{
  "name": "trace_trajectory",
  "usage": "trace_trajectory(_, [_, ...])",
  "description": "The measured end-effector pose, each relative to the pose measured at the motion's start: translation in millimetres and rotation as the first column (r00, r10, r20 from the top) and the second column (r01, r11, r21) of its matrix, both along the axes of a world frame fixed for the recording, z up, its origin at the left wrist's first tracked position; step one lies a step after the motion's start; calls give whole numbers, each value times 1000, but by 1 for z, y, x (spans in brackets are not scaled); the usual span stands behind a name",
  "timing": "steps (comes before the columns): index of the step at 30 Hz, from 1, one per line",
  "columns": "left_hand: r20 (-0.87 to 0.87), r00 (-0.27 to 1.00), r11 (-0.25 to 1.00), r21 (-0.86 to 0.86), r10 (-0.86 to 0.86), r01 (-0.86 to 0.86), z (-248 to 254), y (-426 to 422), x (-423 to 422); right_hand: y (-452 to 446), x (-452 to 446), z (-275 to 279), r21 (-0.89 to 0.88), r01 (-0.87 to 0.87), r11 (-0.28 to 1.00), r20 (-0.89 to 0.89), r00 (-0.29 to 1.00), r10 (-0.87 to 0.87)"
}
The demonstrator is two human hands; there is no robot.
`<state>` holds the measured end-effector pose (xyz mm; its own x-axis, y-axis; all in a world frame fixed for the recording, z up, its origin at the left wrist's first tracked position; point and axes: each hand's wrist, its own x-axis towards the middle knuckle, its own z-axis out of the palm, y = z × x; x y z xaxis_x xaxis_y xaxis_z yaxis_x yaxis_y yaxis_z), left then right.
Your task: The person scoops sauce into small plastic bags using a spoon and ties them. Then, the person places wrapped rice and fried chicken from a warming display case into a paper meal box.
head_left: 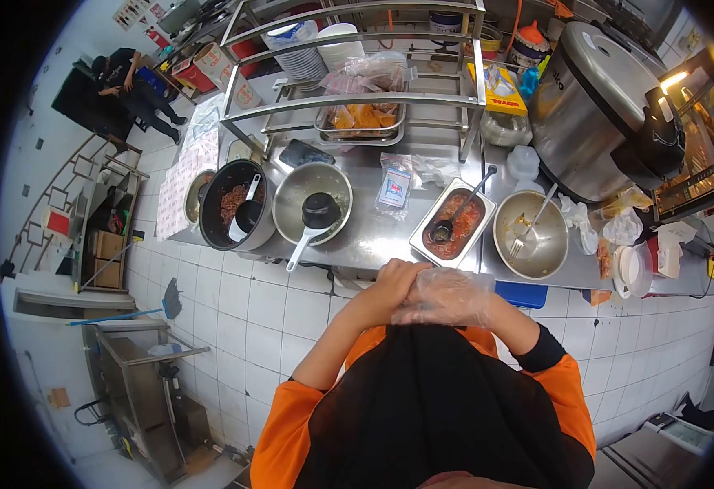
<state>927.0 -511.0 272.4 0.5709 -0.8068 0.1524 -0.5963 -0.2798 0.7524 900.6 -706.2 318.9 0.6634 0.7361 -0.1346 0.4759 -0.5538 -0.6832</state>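
Note:
My right hand (445,298) is inside a clear plastic glove (475,287), held before my body at the counter's front edge. Bare, my left hand (391,287) lies against it, its bent fingers closed on the glove near the right fingers. The right fingers are partly hidden and blurred by the plastic. Just beyond both hands is a steel pan of red sauce (473,218) with a black ladle (443,231) in it. To its right sits a steel bowl (554,254) holding a fork (520,246).
A deep pot (212,213) and a strainer bowl (290,183) with a black scoop (321,210) stand left. A rack (357,102) rises behind; a large cooker (593,114) is at right. Another person (120,77) is far left.

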Motion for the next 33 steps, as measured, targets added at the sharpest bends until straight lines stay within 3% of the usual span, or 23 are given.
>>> trace_trajectory(3, [86, 995, 996, 66, 46, -51, 4, 5, 3, -5, 6, 6, 3, -98, 995, 18, 995, 98])
trace_trajectory(8, [90, 989, 991, -77, 115, -108, 11, 15, 13, -7, 23, 7, -37, -60, 998, 82, 995, 62])
trace_trajectory(10, [43, 965, 951, -184, 260, -248, -12, 20, 13, -11, 30, 4, 71, 73, 995, 98, 992, -80])
trace_trajectory(12, [-18, 924, 892, -251, 383, -375, -15, 19, 13, -25, 37, -3, 307, 315, 898, 65, 935, -350])
trace_trajectory(13, [-56, 896, 854, -280, 441, -438, -17, 19, 11, -38, 43, -13, 442, 580, 684, -43, 776, -630])
trace_trajectory(14, [-55, 875, 841, -253, 481, -478, -21, 23, 9, -54, 51, -25, 523, 762, 381, -187, 539, -821])
trace_trajectory(15, [-121, 854, 811, -271, 506, -518, -28, 27, 6, -72, 61, -33, 403, 851, 336, 102, 323, -941])
trace_trajectory(16, [-186, 829, 778, -287, 527, -559, -38, 30, 3, -89, 72, -38, 313, 919, 240, 410, 98, -907])
trace_trajectory(19, [-271, 803, 752, -288, 530, -593, -47, 35, 0, -115, 97, -47, -231, 950, 210, 303, 275, -912])
trace_trajectory(22, [-250, 803, 745, -301, 541, -596, -39, 34, 3, -127, 117, -81, -133, 944, 303, 142, 320, -937])
trace_trajectory(25, [-248, 803, 741, -309, 543, -596, -37, 32, 4, -138, 127, -132, 321, 897, 303, 109, 283, -953])
trace_trajectory(28, [-285, 802, 749, -293, 525, -594, -39, 29, 4, -93, 91, -75, 507, 854, 112, -260, 275, -926])
trace_trajectory(29, [-303, 806, 763, -275, 509, -585, -42, 30, 4, -95, 75, -76, 413, 758, 505, 289, 417, -862])
trace_trajectory(30, [-322, 808, 775, -259, 493, -576, -45, 30, 4, -95, 60, -72, 318, 657, 683, 454, 527, -718])
trace_trajectory(31, [-330, 805, 770, -264, 494, -581, -47, 31, 4, -95, 45, -68, 216, 526, 823, 591, 600, -539])
trace_trajectory(32, [-337, 802, 766, -267, 494, -584, -48, 32, 5, -92, 34, -60, 331, 431, 839, 442, 715, -542])
trace_trajectory(33, [-343, 799, 763, -271, 493, -587, -49, 32, 5, -91, 24, -63, 348, 449, 823, 460, 683, -567])
